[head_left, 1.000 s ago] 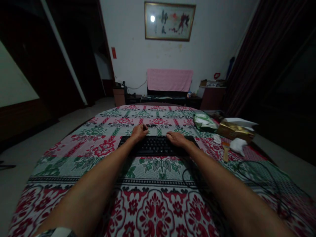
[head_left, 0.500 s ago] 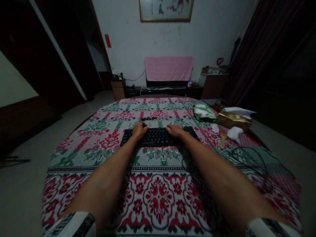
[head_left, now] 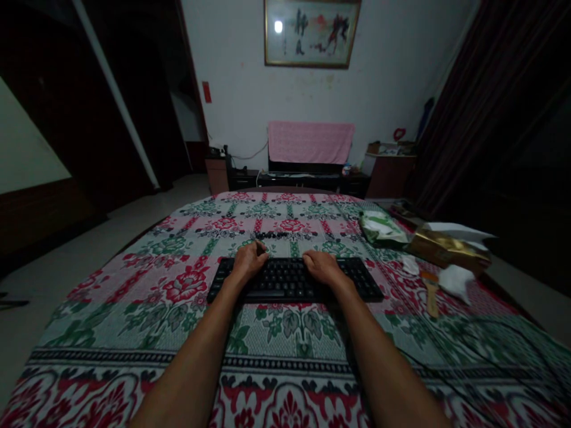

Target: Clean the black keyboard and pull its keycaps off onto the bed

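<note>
A black keyboard (head_left: 285,291) lies flat on the patterned tablecloth in front of me, its long side facing me. My left hand (head_left: 250,261) is closed over the keyboard's far edge, left of the middle, thumb toward the keys. On the right of the middle, my right hand (head_left: 322,266) grips the same far edge with curled fingers. The fingertips of both hands are partly hidden behind the knuckles. Just beyond the keyboard, a row of small dark pieces (head_left: 270,235) sits on the cloth, too small to make out clearly.
To the right lie a wooden-handled brush (head_left: 431,296), crumpled white tissue (head_left: 455,282), a green-white tissue pack (head_left: 382,228) and a gold box (head_left: 446,246). A black cable (head_left: 504,356) loops at the right front. The red and green tablecloth (head_left: 178,324) covers the table.
The view has shifted, so the keyboard and both hands appear lower and larger. Both hands stay at the keyboard's far edge.
</note>
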Tool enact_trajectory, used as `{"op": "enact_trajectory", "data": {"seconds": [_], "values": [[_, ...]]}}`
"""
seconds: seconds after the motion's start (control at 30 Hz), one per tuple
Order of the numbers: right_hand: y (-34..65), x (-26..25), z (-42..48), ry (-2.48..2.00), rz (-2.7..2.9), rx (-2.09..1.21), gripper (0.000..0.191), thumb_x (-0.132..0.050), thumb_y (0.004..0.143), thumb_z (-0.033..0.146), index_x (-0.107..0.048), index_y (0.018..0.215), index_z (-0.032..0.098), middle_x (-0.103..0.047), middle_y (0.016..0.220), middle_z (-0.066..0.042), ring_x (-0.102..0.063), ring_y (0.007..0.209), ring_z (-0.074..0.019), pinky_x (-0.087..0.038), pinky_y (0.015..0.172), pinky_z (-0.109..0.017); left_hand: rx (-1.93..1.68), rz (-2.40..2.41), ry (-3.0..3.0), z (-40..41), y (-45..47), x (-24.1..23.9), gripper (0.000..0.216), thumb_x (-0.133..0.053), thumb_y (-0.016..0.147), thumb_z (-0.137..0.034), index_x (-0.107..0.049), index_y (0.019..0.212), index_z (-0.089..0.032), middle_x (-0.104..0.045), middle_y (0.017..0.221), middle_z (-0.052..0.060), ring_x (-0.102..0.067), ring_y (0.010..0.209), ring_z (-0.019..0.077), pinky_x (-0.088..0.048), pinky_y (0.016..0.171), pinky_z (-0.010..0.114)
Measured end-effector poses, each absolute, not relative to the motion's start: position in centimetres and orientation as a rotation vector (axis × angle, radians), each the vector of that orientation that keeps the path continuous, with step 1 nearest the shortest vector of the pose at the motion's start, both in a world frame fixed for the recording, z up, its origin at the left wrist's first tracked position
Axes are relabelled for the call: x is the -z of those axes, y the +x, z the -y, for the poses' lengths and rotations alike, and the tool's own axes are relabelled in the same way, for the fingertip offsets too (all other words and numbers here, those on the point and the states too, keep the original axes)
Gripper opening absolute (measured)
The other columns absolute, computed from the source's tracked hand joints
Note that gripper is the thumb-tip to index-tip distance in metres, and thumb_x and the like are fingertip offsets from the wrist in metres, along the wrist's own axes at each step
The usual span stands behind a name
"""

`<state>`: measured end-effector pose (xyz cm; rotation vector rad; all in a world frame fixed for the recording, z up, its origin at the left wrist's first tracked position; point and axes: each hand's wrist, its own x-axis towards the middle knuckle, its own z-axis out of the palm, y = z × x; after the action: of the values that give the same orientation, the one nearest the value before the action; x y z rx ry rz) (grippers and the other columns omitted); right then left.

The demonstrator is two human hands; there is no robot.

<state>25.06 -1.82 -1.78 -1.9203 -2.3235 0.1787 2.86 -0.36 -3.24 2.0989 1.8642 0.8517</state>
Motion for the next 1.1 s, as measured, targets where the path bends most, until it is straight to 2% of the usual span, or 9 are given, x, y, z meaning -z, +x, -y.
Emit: {"op": "enact_trajectory", "data": {"seconds": [0.5,0.87,1.1], "values": [[24.9,2.6,2.0,-1.842,2.386,-0.014,0.039,-0.026,0.091,0.032,-0.062,0.093,0.018,-0.067,0.097,-0.01,-0.059,0.09,-0.0207,-0.035,0.075,-0.027,-0.82,-1.784,2.156,0.3,2.0,3.4,0.021,-0.057,0.073,-0.027,-0.062,0.091,-0.018,-0.068,0.087,0.004,-0.062,0.081,0.0178,-0.045,0.075,0.026],[23.4,1.9,2.9,-1.806,2.447,-0.149,0.04,-0.027,0.089,0.033,-0.064,0.092,0.018,-0.067,0.098,-0.01,-0.06,0.09,-0.0219,-0.037,0.075,-0.027,-0.648,-1.86,2.103,0.8,0.7,2.0,0.021,-0.059,0.068,-0.027,-0.063,0.088,-0.019,-0.067,0.079,0.002,-0.061,0.075,0.017,-0.044,0.067,0.024],[23.4,1.8,2.6,-1.765,2.462,-0.258,0.036,-0.03,0.088,0.031,-0.064,0.096,0.021,-0.066,0.101,-0.007,-0.058,0.095,-0.021,-0.037,0.078,-0.026,-0.651,-1.801,2.087,0.8,0.6,2.1,0.023,-0.059,0.069,-0.026,-0.062,0.09,-0.018,-0.067,0.079,0.002,-0.061,0.075,0.0162,-0.044,0.068,0.023]]}}
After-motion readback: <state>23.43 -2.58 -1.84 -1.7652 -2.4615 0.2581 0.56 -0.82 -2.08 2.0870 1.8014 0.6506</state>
